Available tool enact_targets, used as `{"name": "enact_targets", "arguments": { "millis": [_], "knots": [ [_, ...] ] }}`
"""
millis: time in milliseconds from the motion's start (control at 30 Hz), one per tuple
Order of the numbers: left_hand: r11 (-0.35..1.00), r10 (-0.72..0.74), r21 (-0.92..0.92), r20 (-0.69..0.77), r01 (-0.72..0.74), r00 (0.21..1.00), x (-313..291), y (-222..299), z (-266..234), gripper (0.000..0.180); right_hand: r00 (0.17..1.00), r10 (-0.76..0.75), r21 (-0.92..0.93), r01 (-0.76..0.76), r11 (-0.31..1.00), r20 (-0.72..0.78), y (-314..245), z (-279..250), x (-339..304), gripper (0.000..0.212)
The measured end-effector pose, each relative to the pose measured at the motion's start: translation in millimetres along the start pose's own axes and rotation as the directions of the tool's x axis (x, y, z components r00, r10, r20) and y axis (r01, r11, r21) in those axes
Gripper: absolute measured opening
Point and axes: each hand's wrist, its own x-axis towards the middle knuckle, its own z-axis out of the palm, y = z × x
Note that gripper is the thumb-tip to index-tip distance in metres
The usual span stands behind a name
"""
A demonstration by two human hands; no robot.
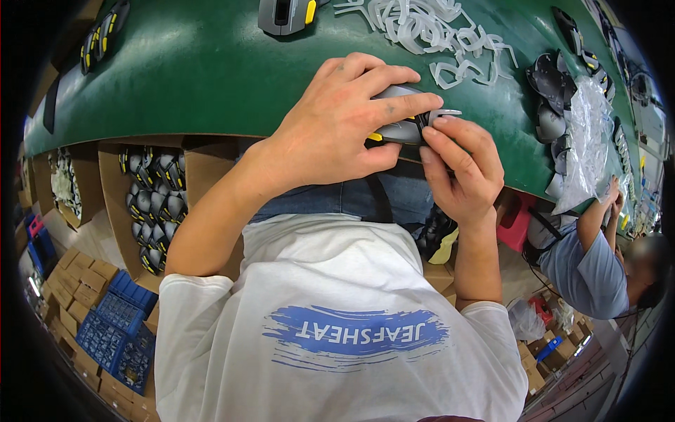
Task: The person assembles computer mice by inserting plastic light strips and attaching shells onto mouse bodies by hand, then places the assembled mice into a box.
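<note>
My left hand [337, 126] wraps over a grey plastic shell with yellow accents [402, 131], holding it at the near edge of the green table [197, 70]. My right hand [460, 169] pinches a small clear plastic clip [444, 114] against the shell's right end with thumb and fingertips. Much of the shell is hidden under my left fingers.
A pile of clear plastic clips [422, 32] lies beyond my hands. Another grey and yellow shell [285, 14] sits at the far edge. Dark parts and a plastic bag [583, 133] lie to the right. A cardboard box of shells [151, 204] stands below left. Another person [598, 260] works at right.
</note>
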Motion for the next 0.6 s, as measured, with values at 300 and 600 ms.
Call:
{"name": "enact_targets", "arguments": {
  "millis": [300, 600],
  "knots": [
    [0.997, 0.050, 0.065, -0.001, -0.050, 0.999, -0.1, 2.8, 1.9, 0.092, 0.996, 0.044, 0.020, -0.042, 0.999, -0.075, 3.8, 1.4, -0.2, 0.042],
    [0.999, 0.039, -0.016, -0.043, -0.040, 0.998, -0.6, 0.0, 4.6, 0.118, 0.978, 0.107, 0.007, -0.110, 0.994, 0.180, 3.0, -23.8, 32.4, 0.033]
  ]
}}
